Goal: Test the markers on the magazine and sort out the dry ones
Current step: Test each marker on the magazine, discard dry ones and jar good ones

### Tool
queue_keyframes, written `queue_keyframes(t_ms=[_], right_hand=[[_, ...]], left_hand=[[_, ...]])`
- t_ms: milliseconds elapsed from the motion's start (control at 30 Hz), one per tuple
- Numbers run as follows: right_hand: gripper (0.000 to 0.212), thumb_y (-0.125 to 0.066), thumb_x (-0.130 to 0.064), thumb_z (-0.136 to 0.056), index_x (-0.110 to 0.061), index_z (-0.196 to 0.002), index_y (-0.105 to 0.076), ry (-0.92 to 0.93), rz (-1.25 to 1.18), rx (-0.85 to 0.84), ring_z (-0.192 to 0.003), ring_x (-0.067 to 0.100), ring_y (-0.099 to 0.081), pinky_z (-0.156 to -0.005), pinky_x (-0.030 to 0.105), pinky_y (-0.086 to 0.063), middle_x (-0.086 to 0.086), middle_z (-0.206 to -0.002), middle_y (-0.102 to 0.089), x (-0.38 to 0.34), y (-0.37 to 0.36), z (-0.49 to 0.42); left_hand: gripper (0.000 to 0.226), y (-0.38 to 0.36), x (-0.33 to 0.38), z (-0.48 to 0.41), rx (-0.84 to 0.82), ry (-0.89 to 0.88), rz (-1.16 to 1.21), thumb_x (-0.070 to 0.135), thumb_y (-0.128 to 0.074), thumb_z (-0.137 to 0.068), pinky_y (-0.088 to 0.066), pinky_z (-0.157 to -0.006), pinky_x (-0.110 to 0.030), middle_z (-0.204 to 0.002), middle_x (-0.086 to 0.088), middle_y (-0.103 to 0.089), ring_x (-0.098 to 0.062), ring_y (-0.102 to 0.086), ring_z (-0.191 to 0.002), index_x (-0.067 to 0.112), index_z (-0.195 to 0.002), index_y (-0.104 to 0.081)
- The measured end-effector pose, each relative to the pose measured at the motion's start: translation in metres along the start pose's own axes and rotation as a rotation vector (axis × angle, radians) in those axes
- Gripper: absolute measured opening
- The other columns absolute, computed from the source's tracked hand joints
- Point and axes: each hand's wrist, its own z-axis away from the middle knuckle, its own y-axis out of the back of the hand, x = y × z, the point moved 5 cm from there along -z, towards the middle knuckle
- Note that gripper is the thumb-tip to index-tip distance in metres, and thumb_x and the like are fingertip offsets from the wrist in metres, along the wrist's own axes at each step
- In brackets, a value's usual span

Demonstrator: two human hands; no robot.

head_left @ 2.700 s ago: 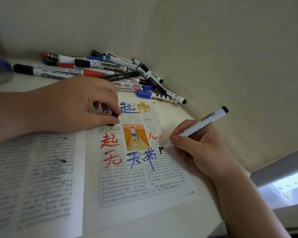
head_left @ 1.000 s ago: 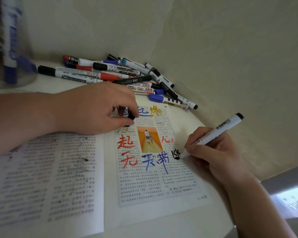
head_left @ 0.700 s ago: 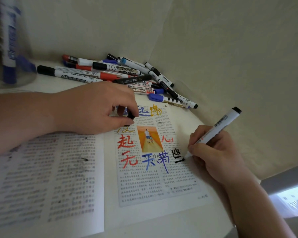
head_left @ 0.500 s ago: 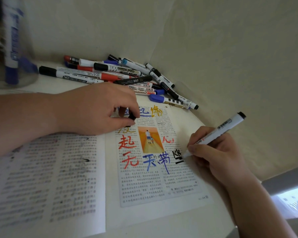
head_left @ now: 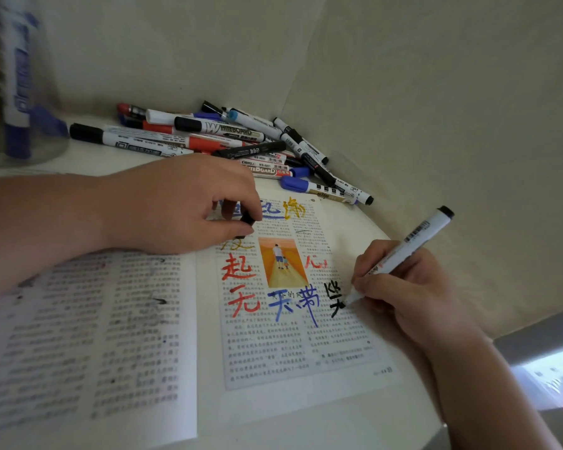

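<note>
Right hand gripping marker — tip on magazine, left hand pinching black cap on page top.

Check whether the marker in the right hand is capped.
Uncapped: the marker has its bare tip on the magazine page, at black strokes.

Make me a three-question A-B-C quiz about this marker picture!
1. Where is the pile of markers? A beyond the magazine, by the wall B on the left page C on the floor
2. The marker in the right hand writes: A red B black C yellow
3. That marker is: A capped B uncapped, tip on paper C in the pile
1 A, it lies past the magazine's top edge. 2 B, the character at its tip is black. 3 B, the left hand pinches a small black cap.
</note>
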Motion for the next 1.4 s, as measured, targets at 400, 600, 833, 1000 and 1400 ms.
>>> queue_keyframes(t_ms=[400, 600, 833, 1000, 1400], right_hand=[[0.017, -0.066, -0.007, -0.066, -0.024, -0.063, -0.066, 0.355, -0.139, 0.346, -0.046, 0.011, -0.034, -0.046, 0.022, -0.026, -0.005, -0.051, -0.047, -0.044, 0.017, -0.018], [0.007, -0.07, -0.003, -0.075, -0.006, -0.074, -0.064, 0.25, -0.03, -0.128, -0.048, 0.018, -0.032, -0.044, 0.024, -0.025, 0.011, -0.055, -0.044, -0.089, -0.03, -0.077], [0.01, -0.072, -0.011, -0.075, -0.009, -0.075, -0.062, 0.261, -0.098, -0.247, -0.046, 0.012, -0.042, -0.044, 0.023, -0.033, 0.006, -0.058, -0.05, -0.069, -0.061, -0.098], [0.013, -0.071, -0.003, -0.08, -0.003, -0.08, -0.057, 0.324, -0.101, -0.242, -0.047, 0.002, -0.051, -0.049, 0.012, -0.04, -0.007, -0.056, -0.055, -0.066, -0.06, -0.093], [0.01, -0.077, -0.026, -0.082, -0.023, -0.078, -0.068, 0.336, 0.238, -0.219, -0.074, 0.02, -0.071, -0.071, 0.044, -0.058, -0.002, -0.072, -0.07, -0.066, -0.07, -0.086]], left_hand=[[0.064, 0.0, -0.004, 0.001, -0.022, 0.196, 0.068, 0.039, -0.076, -0.084, -0.046, -0.074, -0.015, -0.097, 0.025, -0.061, 0.003, -0.061, -0.089, 0.055, -0.133, -0.038], [0.087, 0.003, -0.005, 0.001, 0.002, 0.304, 0.162, 0.037, -0.083, -0.079, -0.05, -0.076, -0.021, -0.096, 0.021, -0.067, 0.002, -0.064, -0.087, 0.059, -0.14, -0.024], [0.094, 0.003, -0.011, 0.0, 0.017, 0.36, 0.209, 0.036, -0.085, -0.077, -0.042, -0.073, -0.004, -0.095, 0.028, -0.069, 0.007, -0.063, -0.088, 0.056, -0.146, -0.024], [0.093, 0.003, -0.01, -0.001, 0.005, 0.373, 0.229, 0.035, -0.085, -0.077, -0.042, -0.072, -0.005, -0.095, 0.028, -0.071, 0.005, -0.065, -0.089, 0.058, -0.145, -0.025], [0.078, 0.004, -0.007, -0.001, 0.007, 0.356, 0.198, 0.04, -0.084, -0.077, -0.043, -0.07, -0.008, -0.092, 0.03, -0.07, 0.007, -0.066, -0.086, 0.066, -0.127, -0.03]])
